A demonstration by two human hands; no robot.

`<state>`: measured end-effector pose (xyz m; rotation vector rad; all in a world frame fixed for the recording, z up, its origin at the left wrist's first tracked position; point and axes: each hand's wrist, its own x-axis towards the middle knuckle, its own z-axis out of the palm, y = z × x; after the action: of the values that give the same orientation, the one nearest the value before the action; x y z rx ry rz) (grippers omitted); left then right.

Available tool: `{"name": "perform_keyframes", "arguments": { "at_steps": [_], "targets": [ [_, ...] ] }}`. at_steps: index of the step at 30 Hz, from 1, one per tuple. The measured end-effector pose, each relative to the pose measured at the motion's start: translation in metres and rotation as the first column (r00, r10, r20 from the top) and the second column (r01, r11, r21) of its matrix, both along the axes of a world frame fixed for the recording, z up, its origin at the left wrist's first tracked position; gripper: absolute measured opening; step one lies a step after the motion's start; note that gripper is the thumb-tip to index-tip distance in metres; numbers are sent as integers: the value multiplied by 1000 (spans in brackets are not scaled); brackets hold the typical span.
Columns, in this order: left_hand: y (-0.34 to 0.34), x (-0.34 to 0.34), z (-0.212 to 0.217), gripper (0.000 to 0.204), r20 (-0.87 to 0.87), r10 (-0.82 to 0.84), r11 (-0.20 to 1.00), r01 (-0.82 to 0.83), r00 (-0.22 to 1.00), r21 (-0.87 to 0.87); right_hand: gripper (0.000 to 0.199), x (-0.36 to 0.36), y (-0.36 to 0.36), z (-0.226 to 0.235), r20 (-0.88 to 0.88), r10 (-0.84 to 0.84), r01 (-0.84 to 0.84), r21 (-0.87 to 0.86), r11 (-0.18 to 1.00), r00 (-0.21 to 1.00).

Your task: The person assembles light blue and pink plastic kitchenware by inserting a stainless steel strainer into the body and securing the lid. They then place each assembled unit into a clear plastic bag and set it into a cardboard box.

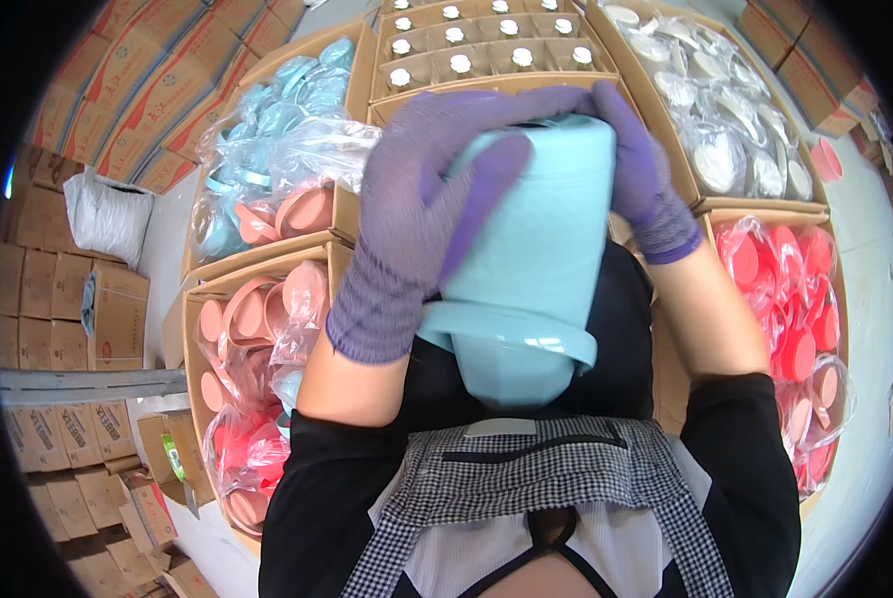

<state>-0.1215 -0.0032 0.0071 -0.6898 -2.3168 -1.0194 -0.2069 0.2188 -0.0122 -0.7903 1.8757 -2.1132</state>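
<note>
- Pale-blue plastic cylindrical container (526, 239), frame centre, sits clasped between my purple-gloved left hand (421, 214) and right hand (641, 164).
- I judge fitting underway; next needs firm, even pressing near the top.

left hand (421, 204): gloved, gripping light-blue plastic container (531, 249) | right hand (641, 169): gloved, on its far side | boxes of pink lids (257, 329) beside

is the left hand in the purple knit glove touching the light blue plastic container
Touching. The head view shows the left hand in its purple knit glove wrapped over the light blue plastic container, fingers pressed flat against its side.
</note>
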Motion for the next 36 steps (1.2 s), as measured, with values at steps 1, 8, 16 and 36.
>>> {"name": "perform_keyframes", "arguments": {
  "at_steps": [1,8,16,36],
  "targets": [
    [-1,0,-12,43,76,4,999,-7,997,41,46,4,-4,-9,-46,-107,110,81,991,993],
    [-14,-44,-32,32,120,-176,945,134,977,297,31,28,29,-17,-749,-83,333,190,924,658],
    [-7,-5,-8,41,185,-16,967,-32,983,252,31,-14,-1,-49,-207,-9,1,-37,999,978],
    [-14,-11,-10,20,52,-130,960,113,990,255,51,-34,-15,-64,26,360,-316,-425,848,932]
  ]
}}
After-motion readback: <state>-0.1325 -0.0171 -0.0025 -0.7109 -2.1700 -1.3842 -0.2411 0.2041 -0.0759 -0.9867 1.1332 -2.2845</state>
